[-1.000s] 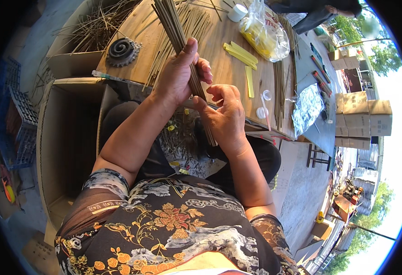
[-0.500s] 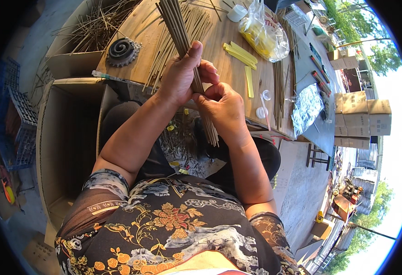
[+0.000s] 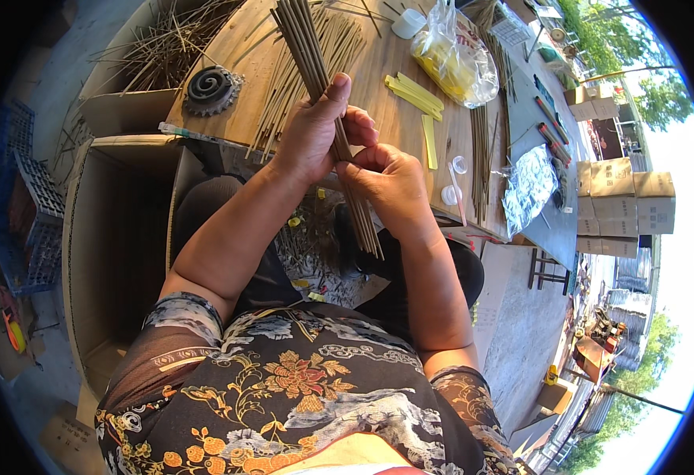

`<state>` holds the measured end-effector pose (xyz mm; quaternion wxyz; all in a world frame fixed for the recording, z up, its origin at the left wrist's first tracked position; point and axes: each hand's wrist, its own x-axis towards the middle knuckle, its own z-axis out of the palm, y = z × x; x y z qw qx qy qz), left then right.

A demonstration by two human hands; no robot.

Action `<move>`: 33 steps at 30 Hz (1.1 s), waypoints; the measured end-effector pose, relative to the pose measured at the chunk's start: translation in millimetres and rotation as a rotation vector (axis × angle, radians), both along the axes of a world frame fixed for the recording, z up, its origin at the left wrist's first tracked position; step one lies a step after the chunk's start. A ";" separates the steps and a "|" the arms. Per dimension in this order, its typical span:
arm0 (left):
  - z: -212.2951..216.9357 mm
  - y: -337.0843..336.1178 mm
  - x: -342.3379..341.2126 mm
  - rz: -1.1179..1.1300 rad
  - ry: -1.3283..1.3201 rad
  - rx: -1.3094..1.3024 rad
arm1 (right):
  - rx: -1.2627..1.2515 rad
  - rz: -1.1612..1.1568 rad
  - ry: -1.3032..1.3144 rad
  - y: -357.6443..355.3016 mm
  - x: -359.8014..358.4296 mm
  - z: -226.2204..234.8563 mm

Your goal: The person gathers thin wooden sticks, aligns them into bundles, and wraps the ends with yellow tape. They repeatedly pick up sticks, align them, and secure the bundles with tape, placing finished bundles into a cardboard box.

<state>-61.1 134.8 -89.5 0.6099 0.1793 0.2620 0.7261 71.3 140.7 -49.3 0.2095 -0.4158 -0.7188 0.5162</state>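
Observation:
A bundle of thin brown incense sticks [image 3: 303, 47] slants across the middle, its upper end over the table and its lower end above my lap. My left hand [image 3: 309, 136] is closed round the bundle, thumb lying along the sticks. Lower down, my right hand [image 3: 390, 186] pinches the bundle between thumb and fingers; whether a strip is also in that pinch I cannot make out. More loose sticks [image 3: 284, 103] lie spread on the table behind my left hand. Yellow paper strips [image 3: 415, 95] lie on the wood beyond my right hand.
An open cardboard box [image 3: 121, 237] stands left of my legs. On the wooden table [image 3: 394, 59] are a black spiral coil [image 3: 209, 89], a clear bag with yellow contents [image 3: 454, 63], a white cup [image 3: 409, 24] and a crumpled plastic bag [image 3: 530, 190]. Stacked cartons [image 3: 626, 202] stand at right.
The lower end of the incense bundle has shifted slightly right and down. My right hand has moved a little with it, while my left hand keeps its hold.

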 end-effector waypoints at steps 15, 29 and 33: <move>3.0 -0.1 -6.9 0.008 -0.061 -0.030 | -0.028 0.059 -0.003 8.0 8.5 0.2; 6.1 2.8 -47.9 0.145 -0.153 0.025 | -0.195 0.162 -0.077 0.4 55.6 15.4; 5.1 5.1 -63.1 0.199 -0.247 0.106 | -0.216 0.156 -0.153 3.0 75.3 15.0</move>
